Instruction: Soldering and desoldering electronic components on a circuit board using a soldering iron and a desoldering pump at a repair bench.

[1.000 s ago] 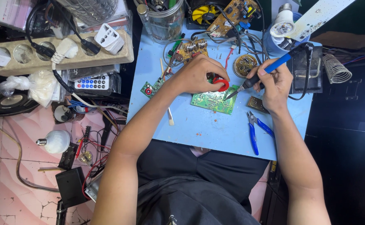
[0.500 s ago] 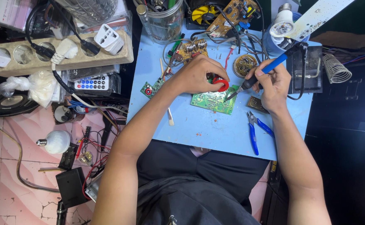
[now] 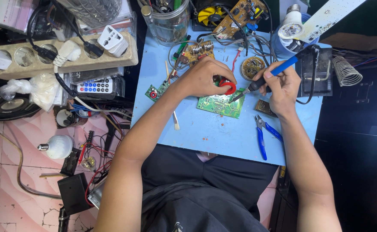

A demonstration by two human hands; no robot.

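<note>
Work in hand: soldering on a green circuit board (image 3: 221,105) lying flat on the blue desk (image 3: 223,133).
Right hand (image 3: 281,88): grip pressed around a blue-handled soldering iron (image 3: 269,77), tip touching the board's upper right edge.
Left hand (image 3: 205,77): fingers curled over the board's top edge, pinching a red ring-shaped part (image 3: 229,87).
Progress: joint seemingly under way; finished joints too small to tell.
Unused nearby: blue pliers (image 3: 263,133) lying right of the board.

Both forearms reach forward, left hand (image 3: 203,77) curled palm-down, right hand (image 3: 283,88) with fingers (image 3: 269,79) pinched together.
</note>
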